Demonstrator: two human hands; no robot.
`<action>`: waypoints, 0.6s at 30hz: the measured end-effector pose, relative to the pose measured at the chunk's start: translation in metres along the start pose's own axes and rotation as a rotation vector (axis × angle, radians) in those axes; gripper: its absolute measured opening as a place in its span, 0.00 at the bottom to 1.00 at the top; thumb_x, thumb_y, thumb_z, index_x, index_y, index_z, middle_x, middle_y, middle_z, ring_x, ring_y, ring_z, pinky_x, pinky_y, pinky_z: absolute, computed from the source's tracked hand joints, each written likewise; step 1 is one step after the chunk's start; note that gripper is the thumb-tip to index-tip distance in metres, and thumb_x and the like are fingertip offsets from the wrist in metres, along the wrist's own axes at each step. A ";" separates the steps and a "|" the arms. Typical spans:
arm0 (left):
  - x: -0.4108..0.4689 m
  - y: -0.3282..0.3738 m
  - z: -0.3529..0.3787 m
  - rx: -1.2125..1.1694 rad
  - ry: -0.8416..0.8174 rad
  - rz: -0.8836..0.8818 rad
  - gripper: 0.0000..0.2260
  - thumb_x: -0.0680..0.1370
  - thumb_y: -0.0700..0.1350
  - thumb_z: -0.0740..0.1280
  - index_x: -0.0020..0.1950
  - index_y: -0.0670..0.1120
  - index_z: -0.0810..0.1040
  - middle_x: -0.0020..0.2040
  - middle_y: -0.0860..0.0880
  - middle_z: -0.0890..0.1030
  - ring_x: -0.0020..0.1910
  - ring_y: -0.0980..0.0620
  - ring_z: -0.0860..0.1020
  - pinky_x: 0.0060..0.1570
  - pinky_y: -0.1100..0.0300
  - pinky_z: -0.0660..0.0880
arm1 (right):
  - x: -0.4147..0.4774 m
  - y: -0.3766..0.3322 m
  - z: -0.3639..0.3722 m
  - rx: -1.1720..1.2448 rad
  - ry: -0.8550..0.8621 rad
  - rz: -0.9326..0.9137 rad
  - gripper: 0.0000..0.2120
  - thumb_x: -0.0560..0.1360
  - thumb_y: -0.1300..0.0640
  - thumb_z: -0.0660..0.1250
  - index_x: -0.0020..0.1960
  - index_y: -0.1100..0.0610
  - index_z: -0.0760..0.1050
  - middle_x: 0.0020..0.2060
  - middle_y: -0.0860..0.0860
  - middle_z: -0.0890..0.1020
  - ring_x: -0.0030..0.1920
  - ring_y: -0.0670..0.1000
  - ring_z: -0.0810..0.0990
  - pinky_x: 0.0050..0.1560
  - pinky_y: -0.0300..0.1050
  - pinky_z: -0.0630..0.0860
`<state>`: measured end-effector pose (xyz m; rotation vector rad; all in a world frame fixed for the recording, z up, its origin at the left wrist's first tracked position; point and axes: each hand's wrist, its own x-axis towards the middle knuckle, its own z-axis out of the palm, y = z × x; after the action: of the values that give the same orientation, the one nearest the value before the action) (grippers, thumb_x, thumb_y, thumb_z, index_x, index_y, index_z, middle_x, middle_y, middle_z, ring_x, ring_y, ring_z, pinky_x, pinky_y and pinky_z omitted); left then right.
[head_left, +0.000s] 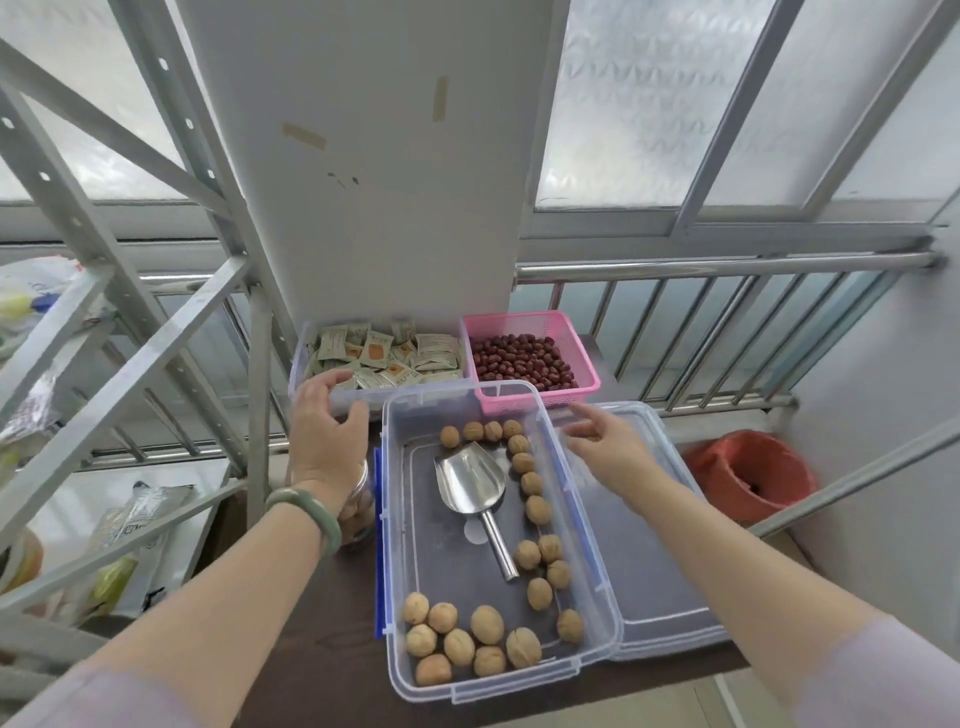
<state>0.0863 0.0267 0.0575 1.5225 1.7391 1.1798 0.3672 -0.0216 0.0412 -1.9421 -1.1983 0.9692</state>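
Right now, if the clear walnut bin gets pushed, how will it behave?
The bin probably slides easily: thin plastic, few walnuts, so likely light. Loose walnuts would likely roll; the metal scoop may skid and rattle.

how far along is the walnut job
Done: the lid is off, lying right of the clear bin. In hand: nothing; the left hand and right hand hover empty near its far end. Left: the scoop lies empty among the walnuts, untouched.
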 end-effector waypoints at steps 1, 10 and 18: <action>-0.004 0.005 0.010 -0.006 -0.046 0.017 0.16 0.75 0.37 0.62 0.62 0.46 0.73 0.60 0.49 0.72 0.62 0.49 0.71 0.63 0.54 0.69 | 0.001 0.005 -0.010 -0.001 0.023 -0.005 0.23 0.75 0.64 0.63 0.70 0.54 0.68 0.52 0.52 0.80 0.53 0.53 0.79 0.56 0.47 0.75; -0.057 0.060 0.123 -0.027 -0.376 -0.060 0.19 0.74 0.39 0.64 0.65 0.45 0.69 0.58 0.50 0.72 0.55 0.55 0.71 0.58 0.59 0.68 | 0.007 0.075 -0.115 0.054 0.091 0.070 0.25 0.76 0.69 0.62 0.71 0.59 0.65 0.60 0.59 0.78 0.54 0.51 0.76 0.58 0.44 0.72; -0.119 0.083 0.226 0.154 -0.602 -0.209 0.27 0.66 0.49 0.63 0.66 0.47 0.70 0.66 0.42 0.72 0.66 0.44 0.70 0.64 0.47 0.70 | 0.016 0.164 -0.176 0.035 -0.017 0.262 0.23 0.76 0.67 0.62 0.70 0.58 0.67 0.63 0.58 0.77 0.52 0.50 0.75 0.46 0.40 0.71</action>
<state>0.3431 -0.0315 0.0055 1.5302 1.5394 0.4228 0.5928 -0.0926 -0.0066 -2.1018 -0.9440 1.1323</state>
